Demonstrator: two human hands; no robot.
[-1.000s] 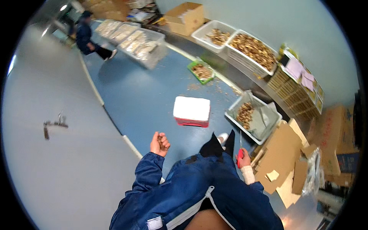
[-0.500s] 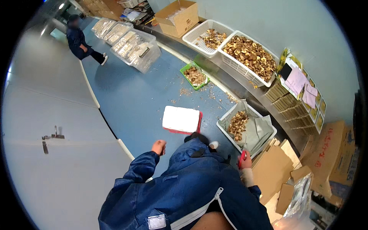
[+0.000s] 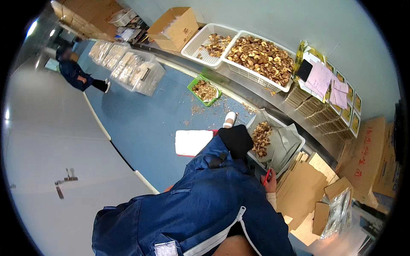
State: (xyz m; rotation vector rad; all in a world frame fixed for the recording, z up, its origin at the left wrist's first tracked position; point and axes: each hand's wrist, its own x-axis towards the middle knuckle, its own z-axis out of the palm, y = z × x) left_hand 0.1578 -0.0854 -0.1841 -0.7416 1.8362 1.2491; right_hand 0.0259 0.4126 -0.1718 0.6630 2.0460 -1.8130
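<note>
My right hand (image 3: 270,184) is closed around the red handles of a pair of scissors (image 3: 267,175), low at my right side. The thin blades point up beside a white crate (image 3: 302,144) with a grey-green sheet (image 3: 283,147) in it. Brown dried pieces, which look like mushrooms (image 3: 261,140), lie in that crate. Only a sliver of my left hand (image 3: 169,188) shows past my blue jacket, its fingers hidden. In front of me on the floor is a white-topped box (image 3: 193,143) with a red base.
Along the wall, a metal counter (image 3: 279,101) carries two white baskets of dried pieces, a cardboard box (image 3: 174,30) and bundled packaging (image 3: 308,102). A green tray (image 3: 205,90) sits on the crumb-strewn floor. Clear tubs (image 3: 137,72) and a person (image 3: 73,72) are farther off. Flat cardboard (image 3: 301,187) leans at my right.
My left hand has drawn back behind the jacket. One white shoe has come forward past the white-topped box. My right hand still holds the scissors; the view has shifted.
</note>
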